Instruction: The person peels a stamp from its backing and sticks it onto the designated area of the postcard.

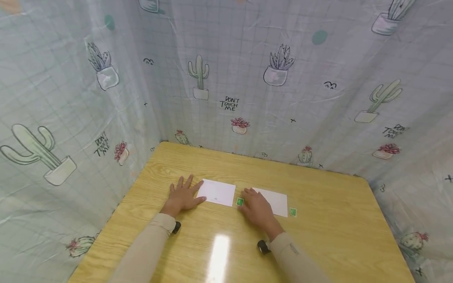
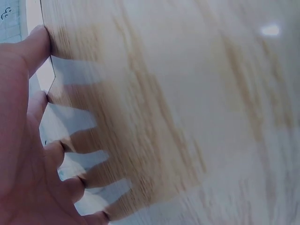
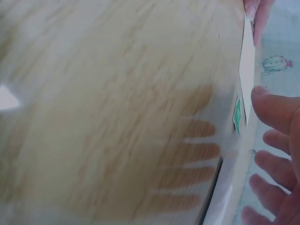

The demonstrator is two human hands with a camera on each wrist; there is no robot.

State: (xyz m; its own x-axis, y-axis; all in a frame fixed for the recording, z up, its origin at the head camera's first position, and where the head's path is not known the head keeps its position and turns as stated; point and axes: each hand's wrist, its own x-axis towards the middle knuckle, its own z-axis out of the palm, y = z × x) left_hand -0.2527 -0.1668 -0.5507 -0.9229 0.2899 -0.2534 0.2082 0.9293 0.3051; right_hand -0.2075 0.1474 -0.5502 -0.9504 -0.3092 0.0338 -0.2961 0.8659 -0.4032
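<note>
Two white paper rectangles lie flat on the wooden table, a left one (image 1: 216, 192) with a tiny mark near its bottom edge and a right one (image 1: 279, 204). My left hand (image 1: 179, 197) rests with spread fingers at the left sheet's left edge, thumb and forefinger touching it. My right hand (image 1: 257, 208) is over the left part of the right sheet and hides it there. Its fingers are relaxed and apart in the right wrist view, with nothing between them. A small green stamp-like square (image 1: 240, 201) with a white border lies between the sheets, close to the right fingers.
Another green square (image 1: 293, 212) lies right of the right sheet. The glossy wooden table (image 1: 329, 228) reflects a bright light toward its front. A cactus-print curtain (image 1: 247, 86) hangs behind the table and along its sides.
</note>
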